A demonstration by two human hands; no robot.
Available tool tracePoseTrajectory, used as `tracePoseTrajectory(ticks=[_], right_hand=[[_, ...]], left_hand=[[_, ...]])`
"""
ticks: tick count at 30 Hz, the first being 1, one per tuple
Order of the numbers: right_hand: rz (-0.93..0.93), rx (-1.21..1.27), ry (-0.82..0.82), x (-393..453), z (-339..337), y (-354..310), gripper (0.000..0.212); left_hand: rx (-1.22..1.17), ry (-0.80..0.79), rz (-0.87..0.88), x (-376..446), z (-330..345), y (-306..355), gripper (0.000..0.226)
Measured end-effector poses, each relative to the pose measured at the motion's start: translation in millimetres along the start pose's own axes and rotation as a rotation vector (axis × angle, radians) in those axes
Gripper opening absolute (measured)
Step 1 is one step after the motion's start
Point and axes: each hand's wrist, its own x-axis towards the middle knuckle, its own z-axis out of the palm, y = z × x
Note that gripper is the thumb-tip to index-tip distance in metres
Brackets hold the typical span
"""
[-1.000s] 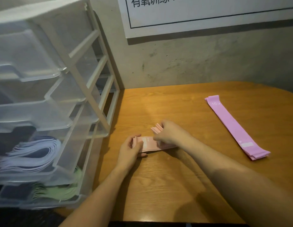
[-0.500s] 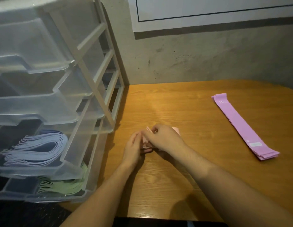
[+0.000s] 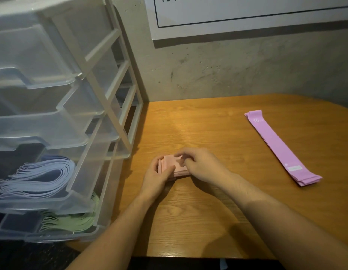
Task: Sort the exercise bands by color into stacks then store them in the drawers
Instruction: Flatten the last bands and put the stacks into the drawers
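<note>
A folded stack of pink bands [image 3: 172, 163] lies on the wooden table [image 3: 208, 221] near its left side. My left hand [image 3: 159, 177] grips the stack's left end, thumb on top. My right hand [image 3: 202, 165] holds the right end, its fingers curled over the top. A flat stack of purple bands [image 3: 278, 147] lies stretched out on the right, apart from both hands. The clear plastic drawer unit [image 3: 76, 117] stands at the left with its drawers pulled out. One drawer holds blue bands [image 3: 42, 176], and the one below holds green bands [image 3: 76, 223].
A concrete wall [image 3: 227, 75] rises behind the table, with a white poster [image 3: 247, 14] on it. The two upper drawers [image 3: 42, 131] look empty. The table's front edge runs along the bottom of the view.
The pink bands have been folded over into a short, compact stack between both hands. The camera view shifted slightly; the purple stack has not moved.
</note>
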Motion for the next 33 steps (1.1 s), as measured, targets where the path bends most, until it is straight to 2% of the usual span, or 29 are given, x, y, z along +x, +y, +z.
tracePoseTrajectory(ticks=[3, 5, 7, 10, 13, 20, 26, 31, 33], right_hand=[[-0.126, -0.148, 0.167, 4, -10, 22, 0.037], [-0.119, -0.212, 0.142, 5, -16, 41, 0.049], [-0.096, -0.187, 0.050, 3, -20, 60, 0.056], [-0.136, -0.128, -0.016, -8, -20, 81, 0.046], [-0.212, -0.110, 0.038, -19, -17, 91, 0.038], [-0.389, -0.235, 0.113, -47, -9, 108, 0.041], [-0.451, -0.230, 0.172, -50, -5, 109, 0.037], [-0.231, -0.125, 0.121, -51, -8, 107, 0.067], [-0.180, -0.114, 0.078, -47, -5, 106, 0.068]], left_hand=[[0.041, 0.012, 0.035, -2, 1, -4, 0.043], [0.088, 0.016, 0.067, -5, 2, -6, 0.044], [0.131, 0.012, 0.088, -9, 2, -5, 0.050], [0.164, -0.007, 0.126, -13, 2, -1, 0.057], [0.174, -0.026, 0.155, -17, 4, 1, 0.061], [0.217, -0.048, 0.201, -35, 0, -6, 0.062], [0.407, -0.027, 0.219, -33, 4, -15, 0.066], [0.456, -0.028, 0.191, -32, 5, -15, 0.071], [0.470, -0.018, 0.192, -33, 6, -12, 0.072]])
